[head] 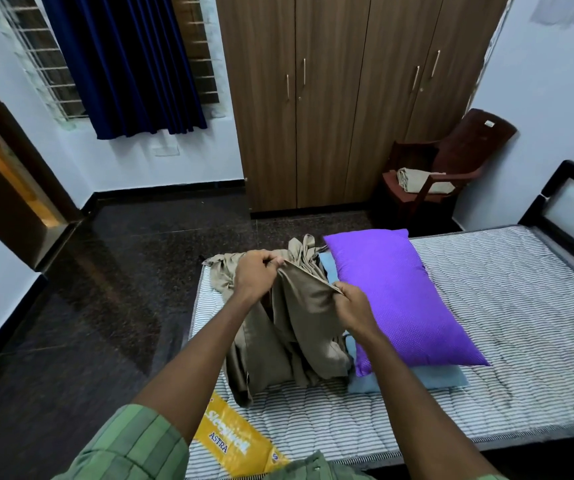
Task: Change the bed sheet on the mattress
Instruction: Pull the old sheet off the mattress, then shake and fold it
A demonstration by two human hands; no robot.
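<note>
Both hands (pixel 256 275) (pixel 351 306) pinching beige sheet (pixel 299 327) edge above bare mattress (pixel 507 306)

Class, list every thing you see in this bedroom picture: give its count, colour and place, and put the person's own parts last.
bed sheet: one, beige, bunched on the mattress, held up
mattress: one, white with grey stripes, bare, on the bed
pillow: one, purple, on the mattress
blue cloth: one, light blue, under the pillow
wardrobe: one, brown wood, back wall
chair: one, dark brown, beside the wardrobe
folded cloth: one, beige, on the chair
curtain: one, dark blue, at the window
left hand: grips the sheet's edge
right hand: grips the sheet's edge
</note>
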